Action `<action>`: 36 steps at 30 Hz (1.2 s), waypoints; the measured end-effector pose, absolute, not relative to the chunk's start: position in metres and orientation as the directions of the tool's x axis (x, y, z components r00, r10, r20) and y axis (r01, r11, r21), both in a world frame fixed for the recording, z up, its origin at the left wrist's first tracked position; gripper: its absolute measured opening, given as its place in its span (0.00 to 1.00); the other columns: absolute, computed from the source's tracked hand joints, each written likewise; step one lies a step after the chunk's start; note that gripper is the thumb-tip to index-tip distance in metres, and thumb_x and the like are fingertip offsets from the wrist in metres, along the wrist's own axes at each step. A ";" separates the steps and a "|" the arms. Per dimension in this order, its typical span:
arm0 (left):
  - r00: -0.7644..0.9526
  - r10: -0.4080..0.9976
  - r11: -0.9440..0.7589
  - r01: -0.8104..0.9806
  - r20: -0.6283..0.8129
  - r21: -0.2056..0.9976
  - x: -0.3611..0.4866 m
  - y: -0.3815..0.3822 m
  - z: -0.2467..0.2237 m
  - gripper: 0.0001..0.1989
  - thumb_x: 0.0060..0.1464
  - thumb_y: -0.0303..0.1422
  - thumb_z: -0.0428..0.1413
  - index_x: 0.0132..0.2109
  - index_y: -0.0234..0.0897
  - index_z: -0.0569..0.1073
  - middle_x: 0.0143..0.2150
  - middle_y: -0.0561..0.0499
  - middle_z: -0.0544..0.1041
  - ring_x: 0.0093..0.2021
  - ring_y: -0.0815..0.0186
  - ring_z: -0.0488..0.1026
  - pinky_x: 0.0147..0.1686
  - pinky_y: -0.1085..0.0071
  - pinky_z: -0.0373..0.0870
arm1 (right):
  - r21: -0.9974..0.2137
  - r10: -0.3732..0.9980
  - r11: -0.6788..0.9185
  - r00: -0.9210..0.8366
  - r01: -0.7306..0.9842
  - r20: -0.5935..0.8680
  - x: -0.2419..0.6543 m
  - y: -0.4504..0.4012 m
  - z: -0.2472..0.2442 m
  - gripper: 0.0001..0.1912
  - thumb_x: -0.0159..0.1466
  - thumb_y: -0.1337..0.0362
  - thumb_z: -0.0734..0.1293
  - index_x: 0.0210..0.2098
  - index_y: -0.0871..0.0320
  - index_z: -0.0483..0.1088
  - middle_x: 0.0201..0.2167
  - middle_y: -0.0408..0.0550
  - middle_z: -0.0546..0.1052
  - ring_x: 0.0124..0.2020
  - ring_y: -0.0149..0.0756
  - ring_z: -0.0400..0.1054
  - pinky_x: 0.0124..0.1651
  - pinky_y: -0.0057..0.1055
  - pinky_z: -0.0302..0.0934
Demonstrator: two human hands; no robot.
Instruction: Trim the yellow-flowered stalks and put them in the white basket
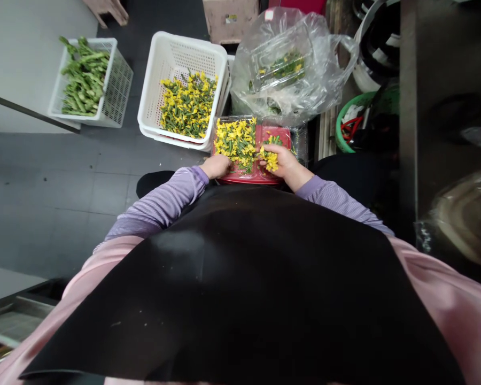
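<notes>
Yellow flowers on short green stems (236,140) fill a clear plastic box in front of me. At its near left corner rests my left hand (218,166), fingers curled down against the flowers; what they grip, if anything, is hidden. My right hand (285,162) is closed round a small bunch of yellow flowers (269,159), above the clear lid side of the box. A few more green stems (275,140) lie beyond that hand. Under the box shows a red surface (250,180).
A white basket (148,101) of the same flowers stands ahead to the left. Farther left is a white crate (118,93) with thick green stalks. A clear plastic bag (324,88) holding boxes lies beyond my hands. A green basket (340,125) stands at the right beside a dark counter (409,107).
</notes>
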State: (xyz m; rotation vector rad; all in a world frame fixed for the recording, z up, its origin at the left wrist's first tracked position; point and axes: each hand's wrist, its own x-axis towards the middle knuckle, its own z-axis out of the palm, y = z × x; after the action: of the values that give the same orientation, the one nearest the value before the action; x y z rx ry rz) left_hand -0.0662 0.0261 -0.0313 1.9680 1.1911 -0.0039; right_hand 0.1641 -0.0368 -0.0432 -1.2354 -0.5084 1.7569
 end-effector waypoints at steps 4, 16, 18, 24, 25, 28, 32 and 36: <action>0.526 0.678 -0.485 0.845 -0.513 0.226 -0.042 0.023 -0.036 0.09 0.48 0.19 0.60 0.25 0.35 0.76 0.22 0.47 0.71 0.36 0.56 0.78 0.42 0.68 0.70 | -0.735 0.848 -0.507 -0.108 -0.451 -0.519 0.161 -0.039 -0.041 0.11 0.53 0.60 0.74 0.34 0.57 0.75 0.34 0.51 0.81 0.38 0.43 0.74 0.37 0.38 0.71; 0.451 0.684 0.197 0.643 -0.574 0.740 -0.048 0.023 -0.002 0.09 0.50 0.21 0.61 0.28 0.36 0.71 0.17 0.56 0.70 0.17 0.73 0.65 0.24 0.73 0.65 | -0.819 0.873 -0.466 -0.024 -0.334 -0.487 0.145 -0.044 -0.044 0.14 0.49 0.66 0.78 0.34 0.58 0.75 0.34 0.49 0.82 0.44 0.47 0.77 0.57 0.50 0.69; 0.447 0.689 0.356 0.477 -0.570 0.804 -0.047 0.017 0.005 0.11 0.54 0.23 0.63 0.28 0.36 0.70 0.18 0.55 0.71 0.15 0.76 0.63 0.21 0.76 0.62 | -0.878 0.915 -0.399 -0.050 -0.264 -0.401 0.136 -0.045 -0.043 0.18 0.47 0.64 0.80 0.37 0.58 0.76 0.38 0.49 0.83 0.48 0.47 0.77 0.61 0.49 0.66; 0.433 0.698 0.471 0.324 -0.571 0.821 -0.039 0.005 0.012 0.16 0.54 0.30 0.70 0.29 0.35 0.68 0.18 0.55 0.73 0.17 0.75 0.69 0.20 0.78 0.67 | -0.960 0.959 -0.276 -0.074 -0.037 -0.273 0.129 -0.046 -0.038 0.19 0.47 0.60 0.82 0.33 0.57 0.75 0.32 0.46 0.80 0.45 0.46 0.75 0.58 0.46 0.68; 0.436 0.702 0.453 0.336 -0.562 0.826 -0.039 0.005 0.012 0.16 0.54 0.30 0.70 0.29 0.34 0.69 0.19 0.54 0.73 0.17 0.74 0.70 0.21 0.78 0.68 | -0.964 0.961 -0.268 -0.067 -0.007 -0.267 0.132 -0.046 -0.037 0.17 0.47 0.60 0.81 0.33 0.57 0.75 0.32 0.46 0.80 0.45 0.47 0.75 0.57 0.46 0.68; 0.466 0.716 0.350 0.404 -0.519 0.845 -0.040 0.008 0.015 0.12 0.56 0.26 0.68 0.29 0.32 0.72 0.19 0.53 0.74 0.18 0.74 0.71 0.22 0.78 0.69 | -0.968 0.966 -0.249 -0.057 0.044 -0.251 0.139 -0.047 -0.034 0.15 0.50 0.63 0.80 0.34 0.58 0.76 0.34 0.48 0.81 0.46 0.48 0.75 0.58 0.47 0.67; 0.548 0.695 0.167 0.508 -0.466 0.845 -0.042 0.015 0.020 0.10 0.55 0.22 0.65 0.28 0.32 0.74 0.16 0.57 0.70 0.16 0.75 0.67 0.21 0.78 0.65 | -0.963 0.969 -0.238 -0.038 0.124 -0.245 0.141 -0.046 -0.036 0.16 0.48 0.64 0.80 0.35 0.58 0.77 0.38 0.51 0.81 0.52 0.53 0.74 0.64 0.50 0.63; 0.487 0.706 0.076 0.670 -0.514 0.739 -0.046 0.020 0.018 0.10 0.64 0.28 0.57 0.32 0.31 0.77 0.20 0.51 0.74 0.19 0.73 0.69 0.26 0.73 0.70 | -0.968 0.965 -0.246 -0.075 0.048 -0.249 0.140 -0.045 -0.037 0.19 0.47 0.62 0.81 0.37 0.59 0.77 0.37 0.49 0.82 0.51 0.51 0.75 0.63 0.49 0.64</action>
State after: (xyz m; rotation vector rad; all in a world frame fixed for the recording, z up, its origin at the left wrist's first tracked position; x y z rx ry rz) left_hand -0.0458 0.0201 0.0178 1.6219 1.2079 0.0408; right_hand 0.1401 -0.0454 -0.0373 -1.3829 -1.1694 1.4365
